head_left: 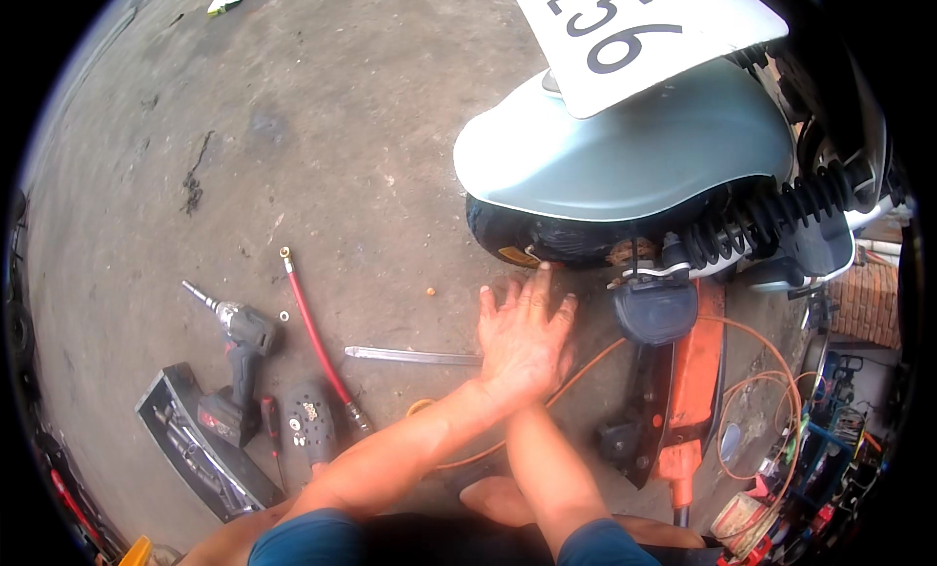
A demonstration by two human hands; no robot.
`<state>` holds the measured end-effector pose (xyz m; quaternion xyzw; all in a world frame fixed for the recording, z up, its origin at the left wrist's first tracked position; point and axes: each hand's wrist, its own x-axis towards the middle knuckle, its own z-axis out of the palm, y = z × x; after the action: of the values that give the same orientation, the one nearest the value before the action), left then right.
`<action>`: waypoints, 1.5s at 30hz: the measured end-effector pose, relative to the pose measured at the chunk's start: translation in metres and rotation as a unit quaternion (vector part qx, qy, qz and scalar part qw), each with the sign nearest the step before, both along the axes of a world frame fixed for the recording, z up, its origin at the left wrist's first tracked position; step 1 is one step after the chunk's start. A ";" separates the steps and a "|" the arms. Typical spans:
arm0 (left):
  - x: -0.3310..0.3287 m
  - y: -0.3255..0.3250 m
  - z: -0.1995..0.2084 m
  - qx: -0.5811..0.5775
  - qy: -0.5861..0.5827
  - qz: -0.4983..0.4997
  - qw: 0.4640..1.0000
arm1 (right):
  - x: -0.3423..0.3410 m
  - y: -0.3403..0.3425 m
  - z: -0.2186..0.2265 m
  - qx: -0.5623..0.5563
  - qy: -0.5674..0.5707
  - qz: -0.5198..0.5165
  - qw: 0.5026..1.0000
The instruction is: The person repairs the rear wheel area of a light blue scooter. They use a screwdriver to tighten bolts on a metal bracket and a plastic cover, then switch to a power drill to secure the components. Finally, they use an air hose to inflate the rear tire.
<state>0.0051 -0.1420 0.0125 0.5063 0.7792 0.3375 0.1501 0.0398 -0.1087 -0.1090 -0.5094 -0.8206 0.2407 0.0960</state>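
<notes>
My left hand [527,337] reaches over the ground with its fingers spread, back upward, holding nothing I can see. Just beyond its fingertips is the black tyre [488,236] of a scooter, under a pale blue-grey rear fender [595,166]. A small stem sticks out near the wheel's rim. From the lower right my right forearm [549,459] passes beneath the left wrist, which hides the right hand and its fingers. A long flat silver tyre lever [410,355] lies on the ground, its right end reaching my left wrist.
At left lie a cordless impact wrench [242,356], a grey tool tray [200,454], a red-handled screwdriver [271,424] and a red hose [314,332]. An orange jack [691,390] stands by the scooter's shock absorber [771,220]. An orange air hose [771,342] loops at right, near cluttered tools.
</notes>
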 end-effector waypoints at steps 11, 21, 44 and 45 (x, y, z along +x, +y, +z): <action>0.008 -0.026 -0.013 0.044 -0.025 -0.059 0.997 | -0.009 -0.002 0.020 0.023 -0.038 -0.011 0.999; -0.068 -0.054 -0.106 -0.041 0.013 0.186 0.982 | 0.005 0.017 -0.005 0.019 0.018 -0.061 0.998; -0.039 0.038 -0.037 0.229 -0.590 0.236 0.738 | 0.015 0.047 -0.032 -0.250 0.390 -0.317 0.828; -0.038 0.042 -0.031 0.235 -0.607 0.251 0.716 | 0.013 0.046 -0.031 -0.243 0.376 -0.326 0.833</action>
<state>-0.0331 -0.1003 -0.0188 -0.0023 0.5147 0.7702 0.3768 0.0527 -0.0623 -0.1397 -0.6243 -0.4229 0.5603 0.3426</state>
